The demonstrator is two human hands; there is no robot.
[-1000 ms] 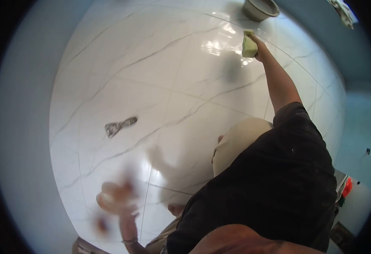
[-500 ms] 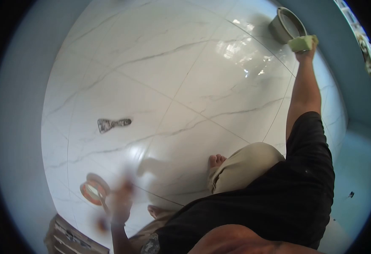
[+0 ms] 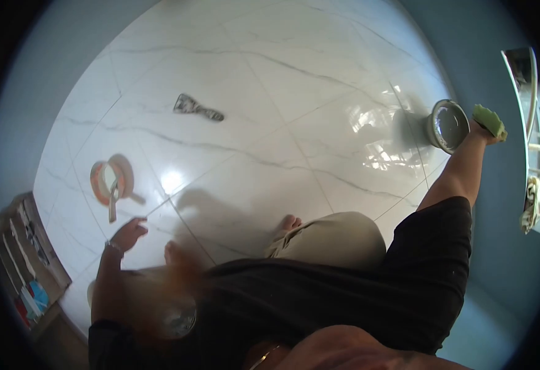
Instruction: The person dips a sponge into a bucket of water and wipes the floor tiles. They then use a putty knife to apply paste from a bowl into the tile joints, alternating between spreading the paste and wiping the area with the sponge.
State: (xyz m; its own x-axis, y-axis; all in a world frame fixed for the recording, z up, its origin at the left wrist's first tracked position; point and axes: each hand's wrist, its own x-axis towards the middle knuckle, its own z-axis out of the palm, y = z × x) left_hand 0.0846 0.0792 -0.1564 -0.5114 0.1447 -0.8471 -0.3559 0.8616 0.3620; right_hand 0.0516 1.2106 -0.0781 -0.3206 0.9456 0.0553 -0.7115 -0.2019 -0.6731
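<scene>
My right hand (image 3: 481, 132) grips a light green sponge (image 3: 490, 122) at the end of my outstretched arm, up against the blue wall in this view. Just left of it stands a round grey basin (image 3: 435, 129) with liquid inside. Over the floor at the lower left is my left hand (image 3: 128, 234), fingers loosely bent and apart, holding nothing. Close above those fingers, a shallow orange container (image 3: 99, 192) with white inside rests on the tiles, a flat-handled tool (image 3: 112, 209) leaning out of it.
A stained putty knife (image 3: 197, 109) lies on the marbled tile floor (image 3: 270, 92). At the lower left is a wooden shelf (image 3: 51, 246) holding several items. Blue wall (image 3: 467, 55) runs along the right, with a window-like opening (image 3: 534, 117) and a hanging cloth (image 3: 532, 206).
The view has turned, shifting the floor objects. My right hand with the sponge has gone from the basin's near rim to its wall side. My left hand has drawn away from the orange container's tool.
</scene>
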